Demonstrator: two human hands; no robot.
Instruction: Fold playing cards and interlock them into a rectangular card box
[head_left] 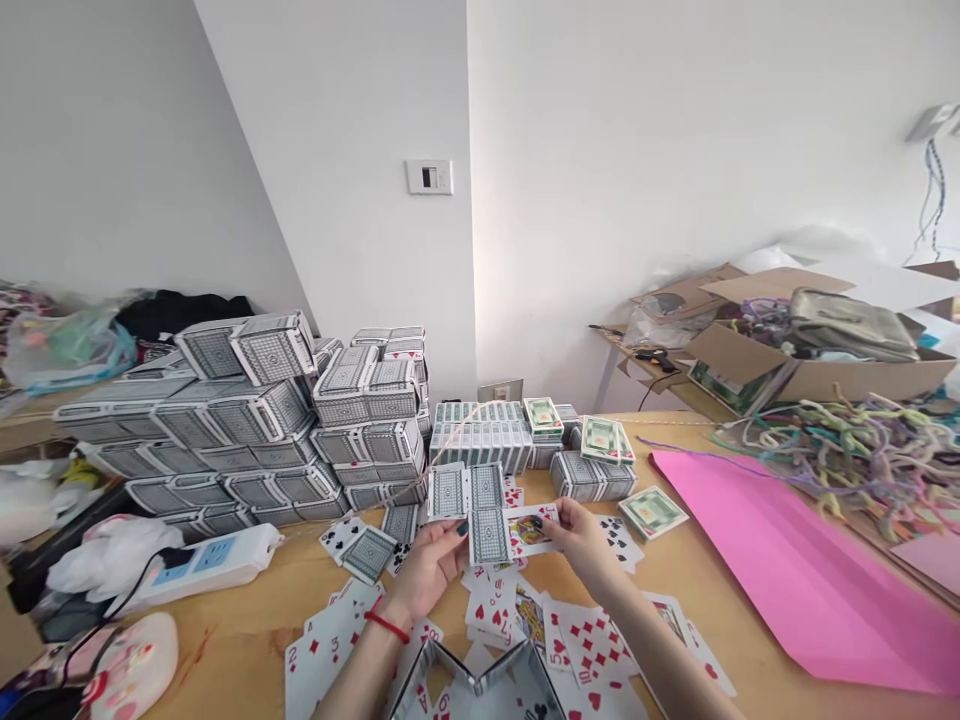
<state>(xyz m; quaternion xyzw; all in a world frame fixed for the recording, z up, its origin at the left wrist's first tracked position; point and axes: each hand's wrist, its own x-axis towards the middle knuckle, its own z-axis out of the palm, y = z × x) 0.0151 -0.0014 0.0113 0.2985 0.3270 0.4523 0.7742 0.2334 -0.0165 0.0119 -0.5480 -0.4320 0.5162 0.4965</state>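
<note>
My left hand, with a red cord bracelet at the wrist, pinches a group of grey-backed playing cards joined or laid edge to edge. My right hand grips the outer end of a jack card, face up, whose other end meets that group. Whether the cards are folded together or only overlap, I cannot tell. Loose face-up cards lie on the table under both hands. Between my forearms, at the near edge, stands a shiny metal band frame with a V-shaped notch, cards lying inside it.
Several stacked blocks of folded cards rise at the left. Green card boxes sit behind my right hand. A pink sheet covers the right side, near tangled yarn and a cardboard box. A power strip lies left.
</note>
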